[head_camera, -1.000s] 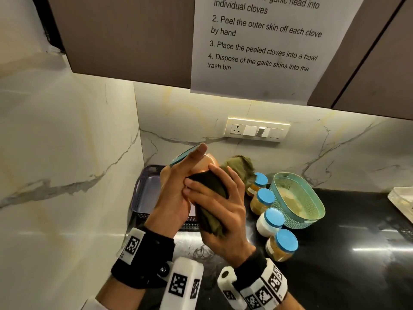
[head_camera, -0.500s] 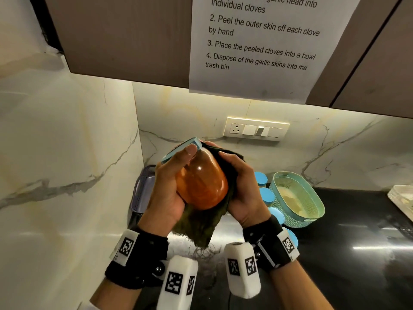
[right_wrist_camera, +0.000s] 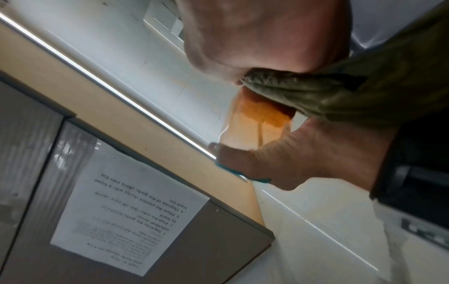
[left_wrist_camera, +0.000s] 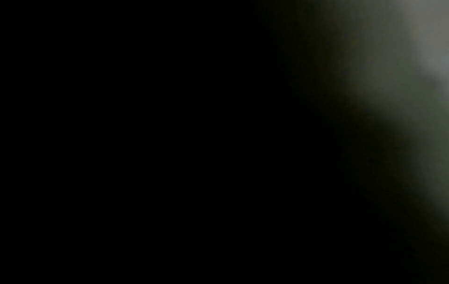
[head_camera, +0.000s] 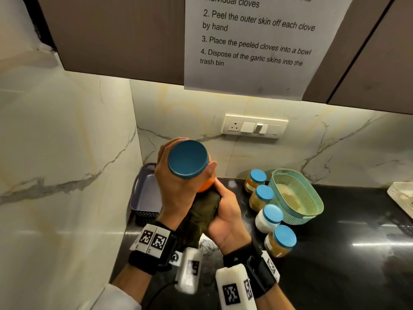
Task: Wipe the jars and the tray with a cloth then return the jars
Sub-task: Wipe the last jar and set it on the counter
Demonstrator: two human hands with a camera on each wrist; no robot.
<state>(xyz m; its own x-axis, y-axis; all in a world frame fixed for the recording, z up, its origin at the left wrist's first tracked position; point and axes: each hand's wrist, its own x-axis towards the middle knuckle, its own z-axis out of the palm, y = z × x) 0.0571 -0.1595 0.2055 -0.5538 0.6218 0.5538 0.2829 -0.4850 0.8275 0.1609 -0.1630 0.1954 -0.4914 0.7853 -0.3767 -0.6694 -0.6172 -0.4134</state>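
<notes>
Left hand (head_camera: 178, 193) wrapped round the orange-filled glass jar with the blue screw lid (head_camera: 188, 161), fingers curled about its neck, thumb lying along the lid's rim, jar lifted clear of the black counter (head_camera: 335, 253) and tipped lid-first toward the head camera. Right hand (head_camera: 225, 218) closed on the bunched olive-green cloth (head_camera: 201, 215), pressing it against the jar's underside. Judged mid-wipe on this jar; next probably a turn in the left grip to reach unwiped glass, then setting down. Four more blue-lidded jars (head_camera: 264, 195) lined up on the counter beside a mint-green perforated basket (head_camera: 297, 198); purple slotted plastic tray (head_camera: 145, 198) behind the hands, in the corner, partly covered. Jar's base hidden by cloth. Left wrist view almost wholly dark, nothing legible there.
</notes>
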